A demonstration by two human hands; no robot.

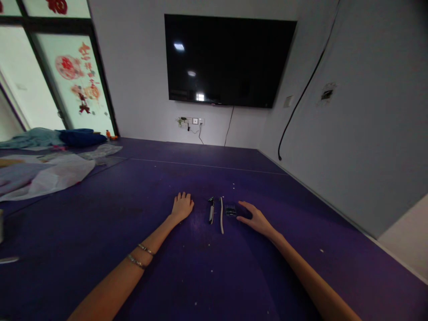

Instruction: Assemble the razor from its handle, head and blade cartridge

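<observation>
My left hand (182, 207) rests palm down on the purple surface (160, 267), its fingers slightly apart and nothing in it. Just right of it lies a razor (211, 211) with a dark head and a pale grip. Beside the razor is a slim white toothbrush (221, 216), lengthwise to me, its bristles too small to make out. A small dark, shiny flat pack (230, 211) lies right of the toothbrush; what it contains is unclear. My right hand (256, 220) is open around the pack's right side, thumb and fingers apart, close to it without visibly holding it.
At the left, crumpled clear plastic (67, 174) lies near a dark blue cloth bundle (82, 137) and a teal cloth (33, 137). A black cable (301, 96) hangs along the right wall. The wall-mounted television (230, 60) is beyond the surface. Small white specks dot the surface.
</observation>
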